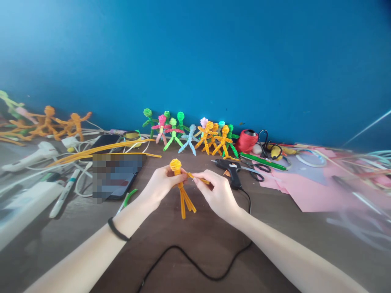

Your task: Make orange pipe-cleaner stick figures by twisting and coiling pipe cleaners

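Phone (126, 179) and glue gun (232, 171) bound a gap.

Phone (122, 181) lies left of the held figure (176, 166), glue gun (232, 174) right

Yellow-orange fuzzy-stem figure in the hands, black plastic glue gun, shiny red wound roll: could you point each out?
Yellow-orange fuzzy-stem figure (175, 165), head view: on its round coiled head.
Black plastic glue gun (231, 167), head view: on its body.
Shiny red wound roll (245, 142), head view: on its side.
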The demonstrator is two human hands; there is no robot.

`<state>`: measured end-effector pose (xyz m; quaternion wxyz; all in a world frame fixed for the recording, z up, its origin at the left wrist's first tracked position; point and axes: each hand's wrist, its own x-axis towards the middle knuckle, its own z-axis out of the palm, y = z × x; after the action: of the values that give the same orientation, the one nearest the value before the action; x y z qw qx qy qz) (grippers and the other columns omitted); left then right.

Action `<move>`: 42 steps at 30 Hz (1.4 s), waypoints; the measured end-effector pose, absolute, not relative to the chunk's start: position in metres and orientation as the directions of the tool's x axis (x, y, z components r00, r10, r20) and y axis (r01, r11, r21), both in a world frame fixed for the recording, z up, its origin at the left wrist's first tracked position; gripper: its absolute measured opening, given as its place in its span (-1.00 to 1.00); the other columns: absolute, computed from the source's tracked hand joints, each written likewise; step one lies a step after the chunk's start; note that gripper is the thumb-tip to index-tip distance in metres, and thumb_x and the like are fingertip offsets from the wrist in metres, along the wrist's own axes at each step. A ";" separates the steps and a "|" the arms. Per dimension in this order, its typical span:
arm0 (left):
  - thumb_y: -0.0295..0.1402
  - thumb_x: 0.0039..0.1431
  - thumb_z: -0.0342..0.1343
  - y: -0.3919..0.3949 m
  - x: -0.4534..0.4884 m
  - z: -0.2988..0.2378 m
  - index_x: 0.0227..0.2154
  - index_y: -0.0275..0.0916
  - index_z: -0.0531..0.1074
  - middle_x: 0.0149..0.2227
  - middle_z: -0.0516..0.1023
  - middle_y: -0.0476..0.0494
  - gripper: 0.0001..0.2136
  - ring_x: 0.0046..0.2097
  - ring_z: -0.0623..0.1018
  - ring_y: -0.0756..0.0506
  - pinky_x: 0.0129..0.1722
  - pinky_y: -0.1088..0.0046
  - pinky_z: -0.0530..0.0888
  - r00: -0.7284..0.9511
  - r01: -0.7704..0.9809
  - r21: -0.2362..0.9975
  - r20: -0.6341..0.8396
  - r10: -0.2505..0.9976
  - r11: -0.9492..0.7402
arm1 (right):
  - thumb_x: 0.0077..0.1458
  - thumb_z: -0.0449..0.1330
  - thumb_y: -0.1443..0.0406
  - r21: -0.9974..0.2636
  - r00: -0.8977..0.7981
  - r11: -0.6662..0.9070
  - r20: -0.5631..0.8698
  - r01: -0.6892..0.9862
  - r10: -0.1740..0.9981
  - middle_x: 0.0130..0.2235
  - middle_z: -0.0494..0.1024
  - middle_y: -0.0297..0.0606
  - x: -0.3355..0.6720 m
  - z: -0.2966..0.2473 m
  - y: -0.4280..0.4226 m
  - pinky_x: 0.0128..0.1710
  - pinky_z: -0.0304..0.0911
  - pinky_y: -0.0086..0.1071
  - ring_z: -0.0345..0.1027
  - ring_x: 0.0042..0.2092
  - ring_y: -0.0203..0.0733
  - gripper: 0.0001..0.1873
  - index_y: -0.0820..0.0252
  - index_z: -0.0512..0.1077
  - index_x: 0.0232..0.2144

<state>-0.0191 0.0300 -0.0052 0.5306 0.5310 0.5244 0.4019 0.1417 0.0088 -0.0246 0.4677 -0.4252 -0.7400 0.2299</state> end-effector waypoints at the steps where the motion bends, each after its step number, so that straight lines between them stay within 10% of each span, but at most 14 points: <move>1: -0.31 -0.17 0.19 0.030 -0.020 -0.005 -0.47 -0.29 0.42 -0.47 0.49 -0.03 -0.82 -0.34 0.49 -0.06 -0.26 0.43 0.37 0.113 0.125 0.986 -0.121 0.986 0.107 | 0.08 0.01 0.33 -0.749 -0.187 0.518 0.487 0.413 0.853 -0.43 0.45 -0.28 0.142 -0.024 0.009 -0.44 0.17 -0.47 0.25 -0.45 -0.33 -0.79 0.23 0.44 -0.36; 25: -0.40 -0.11 0.18 0.029 -0.023 -0.002 -0.47 -0.27 0.43 -0.46 0.47 0.01 -0.91 -0.40 0.47 0.02 -0.26 0.46 0.37 0.329 -0.055 0.979 -0.170 0.929 0.198 | 0.03 0.10 0.32 -0.745 -0.345 0.527 0.409 0.409 0.845 -0.54 0.33 -0.36 0.147 -0.040 0.024 -0.49 0.08 -0.48 0.15 -0.50 -0.37 -0.82 0.22 0.43 -0.55; 42: -0.27 -0.03 0.06 0.030 -0.025 -0.003 -0.45 -0.26 0.38 -0.49 0.45 0.00 -0.85 -0.38 0.46 -0.07 -0.27 0.37 0.34 0.390 0.422 0.904 -0.114 0.914 -0.067 | -0.07 0.20 0.33 -0.773 -0.261 0.426 0.340 0.470 0.904 -0.46 0.53 -0.32 0.155 -0.042 0.033 -0.41 0.20 -0.47 0.34 -0.44 -0.30 -0.93 0.19 0.49 -0.51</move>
<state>-0.0254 0.0298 -0.0032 0.4773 0.6834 0.4886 0.2577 0.1555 0.0325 -0.0419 0.3968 -0.4608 -0.7455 0.2731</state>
